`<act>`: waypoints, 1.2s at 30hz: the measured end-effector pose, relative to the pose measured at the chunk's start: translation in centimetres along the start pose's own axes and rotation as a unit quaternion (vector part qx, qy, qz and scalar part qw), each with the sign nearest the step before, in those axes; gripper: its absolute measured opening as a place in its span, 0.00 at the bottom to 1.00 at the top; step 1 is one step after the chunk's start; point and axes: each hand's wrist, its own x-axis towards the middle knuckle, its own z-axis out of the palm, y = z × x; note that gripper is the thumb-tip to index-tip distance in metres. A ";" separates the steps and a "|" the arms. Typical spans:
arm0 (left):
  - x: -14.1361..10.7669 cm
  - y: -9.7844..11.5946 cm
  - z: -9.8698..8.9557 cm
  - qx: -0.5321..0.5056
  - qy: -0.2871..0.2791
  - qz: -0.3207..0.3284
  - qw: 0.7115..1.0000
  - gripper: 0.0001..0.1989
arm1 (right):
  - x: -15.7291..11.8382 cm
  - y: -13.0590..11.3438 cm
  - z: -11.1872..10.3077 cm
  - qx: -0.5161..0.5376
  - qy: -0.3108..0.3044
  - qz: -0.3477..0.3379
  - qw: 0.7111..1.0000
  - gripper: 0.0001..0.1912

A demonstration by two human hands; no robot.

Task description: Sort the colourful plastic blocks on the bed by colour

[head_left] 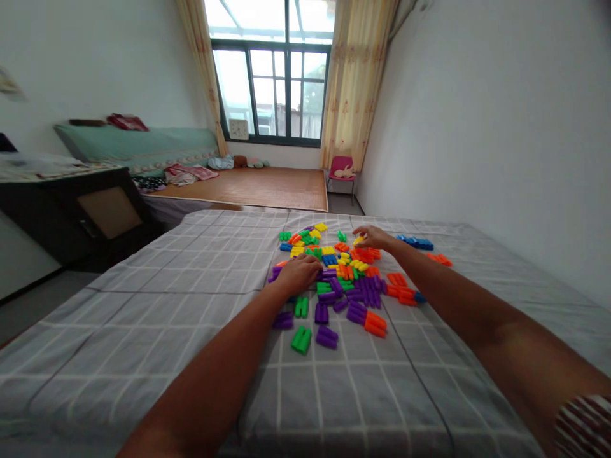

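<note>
And it's a bright scatter of plastic building blocks point(371, 291), ribbed like tubes joined side by side, in purple, green, orange, yellow and blue, some linked, lying on the checked cloth point(191, 305)! From the right hand point(372, 238), orange blocks point(366, 255) sit near at six o'clock, and a joined blue strip point(415, 242) lies apart at three. The right hand has a yellow block point(358, 241) between its bent fingertips, palm down, its forearm slanting in from four o'clock. Over to the left hand point(300, 273): low over the pile's nine o'clock edge, fingers curled, back of the hand up, purple blocks just beside it at three o'clock, a green block point(301, 307) at six; its grip is hidden, so I cannot tell whether it holds anything.
</note>
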 end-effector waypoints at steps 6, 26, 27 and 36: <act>0.1 0.0 0.0 -0.001 0.002 0.001 1.000 0.13 | -3.4 2.5 -1.8 0.053 -0.131 -0.005 0.990 0.25; 0.1 -0.7 0.0 -0.033 0.004 0.004 0.999 0.16 | -7.0 2.0 -3.7 -0.026 0.036 -0.136 0.990 0.26; 0.1 -0.8 0.0 -0.033 0.004 0.004 0.999 0.16 | -8.2 3.3 -4.3 -0.025 0.041 -0.123 0.991 0.26; 0.5 -0.8 -0.1 -0.026 0.009 0.013 1.000 0.16 | -19.3 18.4 -8.1 -0.005 0.007 0.158 0.987 0.31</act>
